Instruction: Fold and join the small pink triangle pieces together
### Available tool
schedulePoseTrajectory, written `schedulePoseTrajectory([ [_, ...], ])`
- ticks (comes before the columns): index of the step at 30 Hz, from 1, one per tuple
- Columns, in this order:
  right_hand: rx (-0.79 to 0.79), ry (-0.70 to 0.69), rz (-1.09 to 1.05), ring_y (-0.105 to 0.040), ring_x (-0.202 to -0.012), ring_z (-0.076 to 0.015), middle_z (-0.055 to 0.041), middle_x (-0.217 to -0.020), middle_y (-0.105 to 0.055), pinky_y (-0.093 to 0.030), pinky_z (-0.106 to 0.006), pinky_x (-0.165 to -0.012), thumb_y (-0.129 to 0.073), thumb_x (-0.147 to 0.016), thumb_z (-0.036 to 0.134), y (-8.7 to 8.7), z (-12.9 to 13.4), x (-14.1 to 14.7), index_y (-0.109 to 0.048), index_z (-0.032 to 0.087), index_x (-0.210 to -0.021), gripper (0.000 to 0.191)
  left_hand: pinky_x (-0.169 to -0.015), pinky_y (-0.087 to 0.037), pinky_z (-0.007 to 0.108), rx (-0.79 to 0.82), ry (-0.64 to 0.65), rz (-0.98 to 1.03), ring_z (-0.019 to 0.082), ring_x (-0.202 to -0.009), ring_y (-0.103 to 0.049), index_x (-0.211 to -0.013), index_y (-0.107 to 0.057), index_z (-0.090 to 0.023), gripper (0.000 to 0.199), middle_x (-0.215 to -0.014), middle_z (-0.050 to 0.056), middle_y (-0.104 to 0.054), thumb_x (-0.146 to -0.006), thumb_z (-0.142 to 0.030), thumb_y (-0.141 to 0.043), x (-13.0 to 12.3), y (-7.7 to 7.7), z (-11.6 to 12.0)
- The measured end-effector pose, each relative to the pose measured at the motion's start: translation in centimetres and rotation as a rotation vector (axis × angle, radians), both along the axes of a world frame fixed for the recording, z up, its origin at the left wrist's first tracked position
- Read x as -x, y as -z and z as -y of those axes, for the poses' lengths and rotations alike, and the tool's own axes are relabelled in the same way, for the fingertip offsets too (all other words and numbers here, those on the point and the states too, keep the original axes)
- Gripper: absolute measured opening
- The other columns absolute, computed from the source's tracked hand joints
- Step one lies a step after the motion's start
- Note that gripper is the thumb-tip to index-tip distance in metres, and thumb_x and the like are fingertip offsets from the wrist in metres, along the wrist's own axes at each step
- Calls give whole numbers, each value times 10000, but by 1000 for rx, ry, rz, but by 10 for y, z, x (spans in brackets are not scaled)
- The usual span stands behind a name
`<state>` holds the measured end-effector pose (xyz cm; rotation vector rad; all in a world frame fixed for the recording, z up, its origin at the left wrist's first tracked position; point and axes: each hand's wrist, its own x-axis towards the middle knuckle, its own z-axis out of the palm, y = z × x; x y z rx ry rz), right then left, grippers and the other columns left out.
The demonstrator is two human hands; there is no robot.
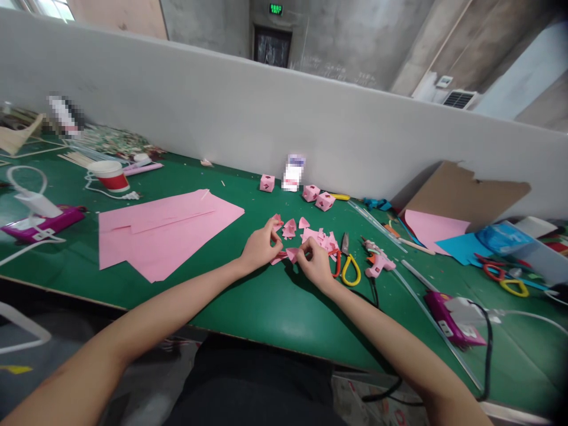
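Note:
My left hand (261, 244) has its fingers closed near small folded pink paper pieces; what it pinches is too small to make out. My right hand (314, 261) pinches a small pink paper piece (291, 255) between thumb and fingers, just right of my left hand. Beyond the hands lie a folded pink piece (289, 228) and another pointed one (304, 223). Pink scraps (326, 239) are heaped behind my right hand. Scissors with yellow and red handles (351, 271) rest to its right, beside a pink glue gun (379, 262).
Large pink sheets (168, 234) cover the left of the green table (266, 313). Pink paper cubes (267, 183) stand near the partition (222, 112). A red and white cup (109, 176) is at left; power strips (452, 319) sit on both sides, with a black cable at right.

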<state>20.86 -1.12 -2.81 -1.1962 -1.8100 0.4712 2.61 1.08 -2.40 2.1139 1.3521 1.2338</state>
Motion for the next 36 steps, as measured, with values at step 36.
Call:
schedulePoseTrajectory([
  [36,38,-182,126,-465,-522,-112,22,-592,-542,-323,-223,-511,-469,-891,328,1,1,0,-556,182,-700,256,-853,-513,308,5,217,119,163,-885,-672,-1146,-505,-196,348,-895,13,-699,-812,-162,-599,-10,-10,17],
])
